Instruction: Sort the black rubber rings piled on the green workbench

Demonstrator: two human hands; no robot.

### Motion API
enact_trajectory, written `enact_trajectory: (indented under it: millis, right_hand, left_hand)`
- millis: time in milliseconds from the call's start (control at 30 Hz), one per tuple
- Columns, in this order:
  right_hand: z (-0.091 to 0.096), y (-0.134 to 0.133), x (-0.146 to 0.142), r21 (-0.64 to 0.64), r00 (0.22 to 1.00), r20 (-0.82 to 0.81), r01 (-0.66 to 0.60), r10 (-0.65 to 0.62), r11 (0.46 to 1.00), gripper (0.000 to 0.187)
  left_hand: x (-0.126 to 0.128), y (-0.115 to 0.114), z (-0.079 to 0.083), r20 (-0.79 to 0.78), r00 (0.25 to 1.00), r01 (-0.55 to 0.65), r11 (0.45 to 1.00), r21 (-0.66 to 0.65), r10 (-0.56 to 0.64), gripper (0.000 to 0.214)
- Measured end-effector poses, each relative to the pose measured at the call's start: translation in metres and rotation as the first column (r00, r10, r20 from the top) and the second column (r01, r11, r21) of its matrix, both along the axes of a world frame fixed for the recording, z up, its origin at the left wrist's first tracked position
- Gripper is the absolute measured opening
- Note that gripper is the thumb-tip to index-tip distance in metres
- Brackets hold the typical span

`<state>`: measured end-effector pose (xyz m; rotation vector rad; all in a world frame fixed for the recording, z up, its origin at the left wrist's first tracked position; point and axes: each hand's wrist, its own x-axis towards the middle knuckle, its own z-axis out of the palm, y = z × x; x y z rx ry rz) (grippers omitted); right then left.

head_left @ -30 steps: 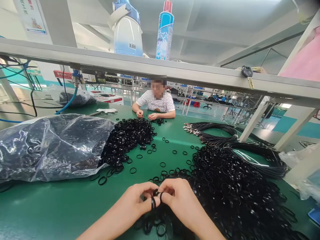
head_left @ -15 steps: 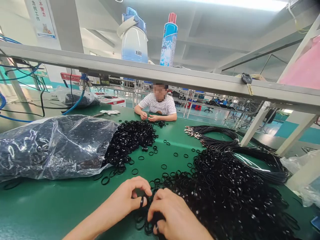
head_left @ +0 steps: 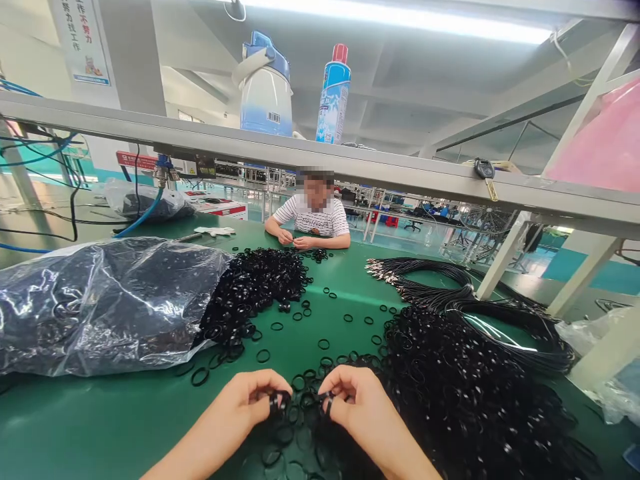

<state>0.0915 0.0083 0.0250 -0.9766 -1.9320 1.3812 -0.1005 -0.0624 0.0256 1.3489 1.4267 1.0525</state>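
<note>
My left hand [head_left: 253,399] is closed in a pinch above the near edge of the black rings, with small black rings [head_left: 275,402] at its thumb and fingertips. Facing it a short gap away, my right hand [head_left: 361,408] also pinches, a black ring [head_left: 328,404] around its thumb tip. How many rings each hand holds cannot be made out. Loose rings [head_left: 298,383] lie between and below the two hands. A large heap of black rings [head_left: 465,393] spreads over the green table [head_left: 125,420] on the right, beside my right hand.
A clear plastic bag [head_left: 110,300] spills a second ring pile [head_left: 260,280] at left. Coiled black cables [head_left: 430,280] lie at right. Across the table sits a person [head_left: 315,220] in a striped shirt. A shelf beam [head_left: 250,150] bearing a jug [head_left: 266,90] and spray can [head_left: 334,97] crosses above.
My hands have moved apart. The right hand has shifted right and lifted from the rings into a pinch; the left has moved slightly left. The camera view has tilted up a little.
</note>
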Motion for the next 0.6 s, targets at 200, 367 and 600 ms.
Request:
enact_trajectory:
  millis: [200, 367, 600]
  right_hand:
    - [0.005, -0.002, 0.001, -0.074, 0.996, -0.027, -0.087, 0.085, 0.993, 0.015]
    - [0.005, -0.005, -0.004, -0.132, 0.984, -0.095, -0.164, 0.152, 0.978, 0.018]
    - [0.019, -0.006, 0.029, 0.207, 0.925, 0.285, -0.314, 0.25, 0.927, 0.06]
  left_hand:
    - [0.006, -0.002, -0.008, -0.092, 0.995, 0.035, 0.999, -0.04, -0.039, 0.023]
    - [0.024, -0.007, -0.012, -0.14, 0.988, 0.063, 0.998, -0.017, -0.065, 0.022]
    - [0.017, -0.012, 0.0, -0.184, 0.983, 0.011, 0.995, 0.098, 0.008, 0.035]
